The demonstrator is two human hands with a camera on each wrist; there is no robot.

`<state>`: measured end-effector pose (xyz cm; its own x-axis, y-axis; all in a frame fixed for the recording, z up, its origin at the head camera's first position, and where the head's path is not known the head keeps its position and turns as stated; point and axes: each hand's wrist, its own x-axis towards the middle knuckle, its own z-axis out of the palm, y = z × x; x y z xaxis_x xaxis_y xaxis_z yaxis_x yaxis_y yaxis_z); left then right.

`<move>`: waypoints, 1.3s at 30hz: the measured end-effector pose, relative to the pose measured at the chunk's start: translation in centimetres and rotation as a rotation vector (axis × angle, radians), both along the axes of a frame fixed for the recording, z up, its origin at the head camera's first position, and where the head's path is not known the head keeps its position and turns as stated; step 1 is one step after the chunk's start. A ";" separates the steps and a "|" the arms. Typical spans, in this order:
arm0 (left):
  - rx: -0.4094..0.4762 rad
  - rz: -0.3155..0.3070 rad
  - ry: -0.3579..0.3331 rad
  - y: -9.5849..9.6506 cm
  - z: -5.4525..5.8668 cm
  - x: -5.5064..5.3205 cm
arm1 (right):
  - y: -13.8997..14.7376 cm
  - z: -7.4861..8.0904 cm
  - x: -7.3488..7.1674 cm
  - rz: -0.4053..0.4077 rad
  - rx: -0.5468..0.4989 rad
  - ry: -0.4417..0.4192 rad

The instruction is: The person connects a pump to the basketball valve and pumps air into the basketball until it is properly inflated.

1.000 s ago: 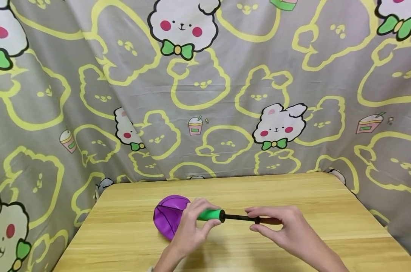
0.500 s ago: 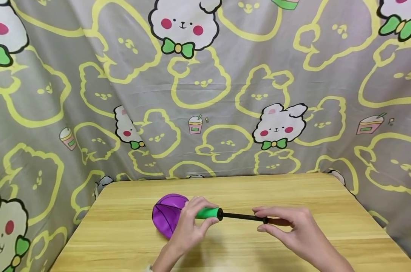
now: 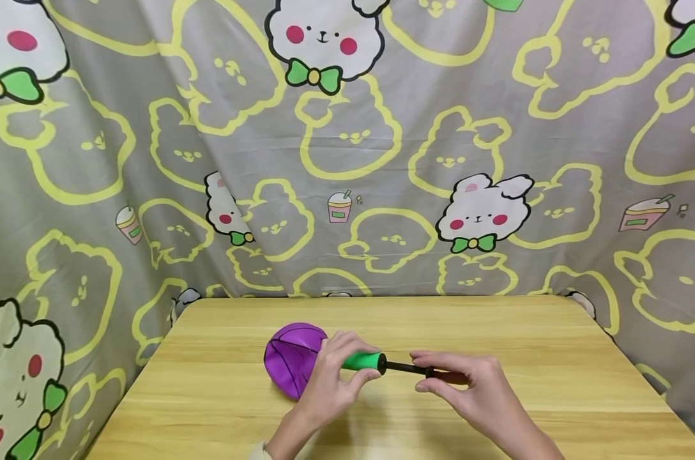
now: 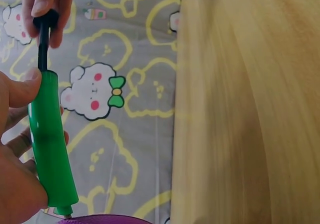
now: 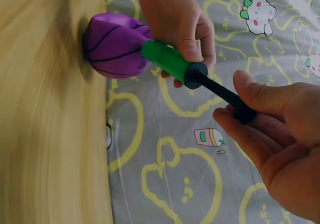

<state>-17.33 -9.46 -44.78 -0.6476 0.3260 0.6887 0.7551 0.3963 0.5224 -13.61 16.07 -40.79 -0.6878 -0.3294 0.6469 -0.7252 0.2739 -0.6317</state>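
Note:
My left hand (image 3: 333, 386) grips the green barrel of a hand pump (image 3: 363, 361), fingers over the top and thumb along the near side. The pump's nozzle end meets a purple ball (image 3: 290, 361) with black lines, which is dented and partly deflated. In the left wrist view, a thin metal tip joins the barrel's end to the ball (image 4: 107, 219). Part of the black plunger rod (image 3: 405, 367) shows between the barrel and its end handle. My right hand (image 3: 482, 393) pinches that black handle (image 5: 244, 115) between thumb and fingers.
The light wooden table (image 3: 209, 415) lies below both hands. A grey curtain (image 3: 382, 153) printed with yellow outlines and white cartoon animals hangs behind the table and along its sides.
Between one second and half a second ago, my right hand drew the plunger farther out. Now it is closer to the barrel, with less rod showing. The head view has shifted slightly.

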 end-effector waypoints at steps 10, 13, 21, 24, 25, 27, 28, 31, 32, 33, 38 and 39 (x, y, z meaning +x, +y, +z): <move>-0.026 -0.001 -0.055 0.8 0.3 0.0 | -1.6 -1.0 -0.8 -0.021 -0.028 -0.042; -0.030 -0.006 -0.036 1.1 0.1 0.0 | -2.2 -1.5 -1.0 -0.019 -0.043 -0.052; -0.019 0.000 -0.002 1.6 -0.3 0.1 | -2.8 -1.7 -1.0 -0.037 -0.048 -0.031; -0.036 -0.015 -0.046 1.6 -0.2 0.3 | -2.6 -1.6 -0.7 -0.035 -0.043 -0.014; -0.044 -0.020 -0.055 1.6 -0.2 0.3 | -2.5 -1.7 -0.6 -0.033 -0.042 0.001; -0.057 -0.023 -0.056 1.5 -0.2 0.4 | -2.3 -1.8 -0.4 -0.029 -0.044 0.037; -0.059 -0.024 -0.055 1.5 -0.2 0.4 | -2.3 -1.8 -0.3 -0.027 -0.042 0.058; -0.066 -0.016 -0.045 1.2 -0.2 0.5 | -2.2 -2.0 -0.2 -0.036 -0.020 0.111; -0.067 -0.011 -0.046 1.1 -0.2 0.5 | -2.1 -2.0 -0.1 -0.039 -0.011 0.121; -0.069 -0.007 -0.051 0.9 -0.2 0.5 | -2.0 -2.0 -0.1 -0.040 0.000 0.131; -0.076 0.012 -0.079 0.3 -0.1 0.6 | -0.7 -1.6 -0.2 0.016 0.051 0.148; -0.074 0.012 -0.074 0.2 -0.1 0.6 | -0.4 -1.4 -0.2 0.030 0.064 0.148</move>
